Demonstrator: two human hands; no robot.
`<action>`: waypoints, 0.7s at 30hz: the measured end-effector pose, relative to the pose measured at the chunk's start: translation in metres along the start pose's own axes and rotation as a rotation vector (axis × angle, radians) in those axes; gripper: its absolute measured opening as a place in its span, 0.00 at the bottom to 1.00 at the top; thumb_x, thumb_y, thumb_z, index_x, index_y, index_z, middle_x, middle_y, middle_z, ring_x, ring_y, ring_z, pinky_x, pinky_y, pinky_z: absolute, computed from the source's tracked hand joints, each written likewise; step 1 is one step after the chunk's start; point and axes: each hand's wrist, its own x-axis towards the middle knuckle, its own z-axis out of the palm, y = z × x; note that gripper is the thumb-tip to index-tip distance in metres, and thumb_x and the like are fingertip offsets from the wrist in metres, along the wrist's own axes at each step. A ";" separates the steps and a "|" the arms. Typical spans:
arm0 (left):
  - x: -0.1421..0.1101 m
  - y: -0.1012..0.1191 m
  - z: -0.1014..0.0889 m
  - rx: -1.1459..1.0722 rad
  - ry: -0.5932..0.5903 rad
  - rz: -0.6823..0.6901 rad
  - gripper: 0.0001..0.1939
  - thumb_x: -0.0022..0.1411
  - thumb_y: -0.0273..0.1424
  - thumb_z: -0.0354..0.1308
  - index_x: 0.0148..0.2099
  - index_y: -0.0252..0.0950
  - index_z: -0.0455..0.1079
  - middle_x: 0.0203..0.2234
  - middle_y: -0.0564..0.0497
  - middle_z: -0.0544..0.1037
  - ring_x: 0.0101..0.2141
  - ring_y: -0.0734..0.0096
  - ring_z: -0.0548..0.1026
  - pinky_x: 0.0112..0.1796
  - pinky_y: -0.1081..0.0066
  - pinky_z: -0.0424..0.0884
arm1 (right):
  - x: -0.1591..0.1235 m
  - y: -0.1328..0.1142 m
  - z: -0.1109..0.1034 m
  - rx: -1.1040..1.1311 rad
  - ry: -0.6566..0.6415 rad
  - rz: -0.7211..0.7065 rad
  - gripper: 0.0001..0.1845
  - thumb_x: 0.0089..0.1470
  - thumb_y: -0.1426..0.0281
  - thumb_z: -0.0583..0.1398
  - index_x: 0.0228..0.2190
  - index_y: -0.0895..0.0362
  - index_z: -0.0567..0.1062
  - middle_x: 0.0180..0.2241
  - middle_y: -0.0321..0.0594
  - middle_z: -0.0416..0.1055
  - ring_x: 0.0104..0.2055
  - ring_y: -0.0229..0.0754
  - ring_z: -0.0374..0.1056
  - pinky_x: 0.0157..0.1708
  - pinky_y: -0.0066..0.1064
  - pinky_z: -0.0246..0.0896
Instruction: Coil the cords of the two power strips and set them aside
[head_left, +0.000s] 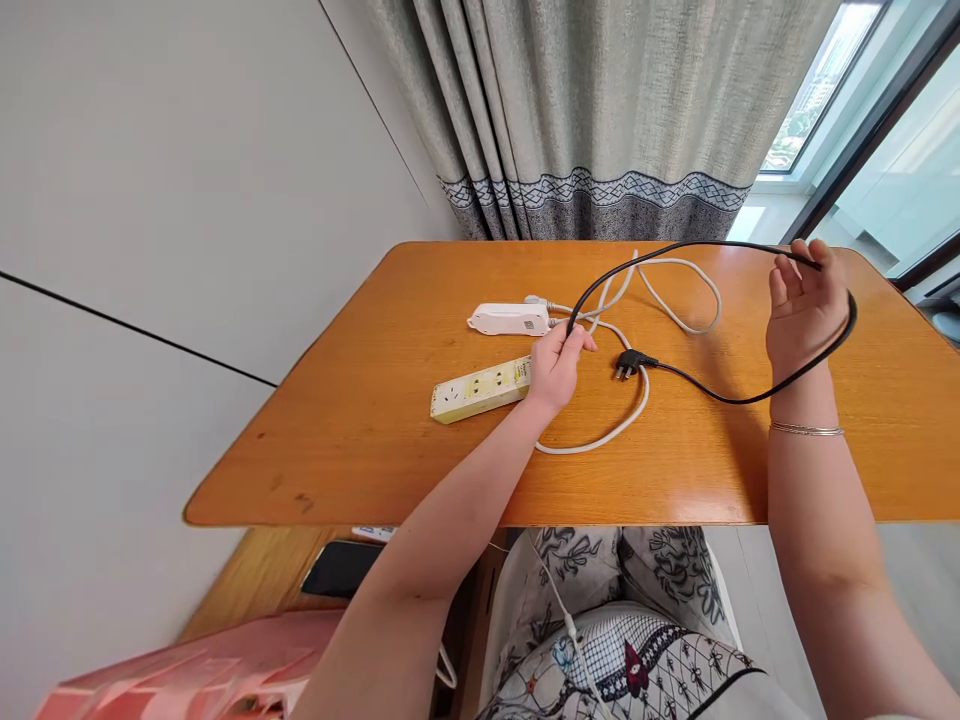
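My left hand (555, 370) pinches a black power cord (697, 243) near the right end of a yellowed power strip (480, 388) and partly hides that end. From there the cord arches up to the right to my raised right hand (808, 300). It passes at the fingers of that hand, which are curled with the palm showing, and bends round behind the hand. The cord then runs back down to its black three-pin plug (634, 363), which rests on the table between my hands. Behind my left hand lies a white power strip (510, 319).
The white strip's cable (709, 285) makes loops across the wooden table (337, 400). A grey curtain (637, 110) hangs behind the far edge. At the lower left, below the tabletop, are a dark phone (341, 568) and a pink bag (195, 670).
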 end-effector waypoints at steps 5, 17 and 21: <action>0.001 0.014 0.001 -0.123 0.049 0.013 0.31 0.61 0.61 0.58 0.26 0.37 0.68 0.20 0.51 0.72 0.18 0.79 0.55 0.21 0.71 0.49 | -0.016 0.005 0.012 -0.271 -0.236 -0.161 0.17 0.40 0.71 0.66 0.37 0.55 0.82 0.40 0.41 0.81 0.44 0.43 0.79 0.51 0.40 0.73; 0.034 0.083 -0.010 -0.274 0.197 0.062 0.22 0.68 0.46 0.57 0.27 0.38 0.65 0.18 0.54 0.69 0.15 0.80 0.53 0.17 0.74 0.48 | -0.036 -0.016 0.022 -0.709 -0.650 0.013 0.14 0.46 0.63 0.64 0.33 0.57 0.83 0.25 0.39 0.76 0.30 0.43 0.73 0.36 0.38 0.69; 0.054 0.123 -0.012 -0.309 0.125 0.098 0.22 0.71 0.40 0.56 0.25 0.36 0.66 0.17 0.55 0.67 0.14 0.82 0.50 0.16 0.75 0.43 | -0.044 -0.040 0.052 -0.814 -0.811 -0.187 0.24 0.51 0.57 0.68 0.47 0.54 0.81 0.50 0.47 0.79 0.54 0.54 0.73 0.55 0.51 0.68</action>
